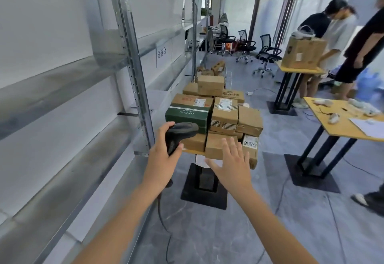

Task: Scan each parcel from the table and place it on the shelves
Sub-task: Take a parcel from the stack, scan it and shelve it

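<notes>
A pile of several cardboard parcels (224, 116) and one green box (187, 116) covers a small table (192, 151) ahead of me. My left hand (164, 151) grips a black barcode scanner (178, 134), its head pointing toward the pile. My right hand (230, 162) is stretched out with fingers spread, in front of the nearest brown parcel (216, 144); I cannot tell if it touches it. Bare metal shelves (68, 72) run along my left side.
The scanner's cable (164, 226) trails down to the grey floor. Two wooden tables (340, 124) stand at the right, one bearing a large box (303, 53). Two people stand by them. Office chairs (266, 56) sit further back.
</notes>
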### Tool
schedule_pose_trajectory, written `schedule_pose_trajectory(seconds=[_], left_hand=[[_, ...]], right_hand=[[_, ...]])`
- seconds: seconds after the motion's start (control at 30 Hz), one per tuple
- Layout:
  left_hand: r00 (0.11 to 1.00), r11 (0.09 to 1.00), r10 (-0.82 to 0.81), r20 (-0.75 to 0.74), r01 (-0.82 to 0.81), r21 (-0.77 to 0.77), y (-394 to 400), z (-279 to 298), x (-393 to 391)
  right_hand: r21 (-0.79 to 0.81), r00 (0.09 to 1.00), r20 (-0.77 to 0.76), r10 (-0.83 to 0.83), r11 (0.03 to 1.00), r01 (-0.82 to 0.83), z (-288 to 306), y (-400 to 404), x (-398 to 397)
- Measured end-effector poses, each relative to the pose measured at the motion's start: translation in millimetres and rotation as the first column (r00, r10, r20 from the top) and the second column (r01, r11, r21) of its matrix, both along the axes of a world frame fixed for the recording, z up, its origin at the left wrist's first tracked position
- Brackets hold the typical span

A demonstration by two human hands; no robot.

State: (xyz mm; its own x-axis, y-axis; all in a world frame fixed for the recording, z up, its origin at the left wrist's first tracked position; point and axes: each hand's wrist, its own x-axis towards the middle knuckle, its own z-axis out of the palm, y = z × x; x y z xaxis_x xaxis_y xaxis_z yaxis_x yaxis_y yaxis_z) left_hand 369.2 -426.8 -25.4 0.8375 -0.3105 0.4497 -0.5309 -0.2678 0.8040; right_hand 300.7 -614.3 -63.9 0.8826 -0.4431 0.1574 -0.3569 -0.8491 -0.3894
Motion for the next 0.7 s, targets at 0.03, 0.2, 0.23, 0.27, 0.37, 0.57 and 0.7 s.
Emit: schedule_pose_trajectory(seconds=[0.03,0.2,0.23,0.27,0.37,0.57,0.7], left_hand=[[1.0,1.0,-0.004,0.01,0.004,-0.01,-9,-1,14],[1.0,1.0,-0.01,-0.02,0.01,-0.01,-55,9,90],[1.0,1.0,-0.011,-0.012,0.011,-0.003,-62,12,102],[1.0,1.0,-0.012,-0.001,0.012,-0.009,-70,15,115],[1.0,0.998,-0.008,0.005,0.008,-0.058,-95,19,149],[1.0,1.0,0.018,-0.021,-0.019,-0.021,-132,2,193],[0.995,0.997,0.059,-0.077,-0.063,-0.053,-155,-4,232]], right_hand=[[-0.023,1.0,-0.011,0.013,1.0,-0.013,-2,-7,13],[-0.102,0.996,-0.081,0.043,0.993,-0.052,20,-48,93],[-0.106,0.995,-0.091,0.045,0.993,-0.054,25,-54,107],[-0.113,0.995,-0.091,0.049,0.992,-0.059,27,-61,120],[-0.1,0.995,-0.082,0.049,0.993,-0.058,22,-82,152],[-0.044,0.992,-0.105,0.064,0.997,-0.069,-4,-126,197],[-0.038,0.987,-0.11,0.113,0.992,-0.118,-8,-156,252]])
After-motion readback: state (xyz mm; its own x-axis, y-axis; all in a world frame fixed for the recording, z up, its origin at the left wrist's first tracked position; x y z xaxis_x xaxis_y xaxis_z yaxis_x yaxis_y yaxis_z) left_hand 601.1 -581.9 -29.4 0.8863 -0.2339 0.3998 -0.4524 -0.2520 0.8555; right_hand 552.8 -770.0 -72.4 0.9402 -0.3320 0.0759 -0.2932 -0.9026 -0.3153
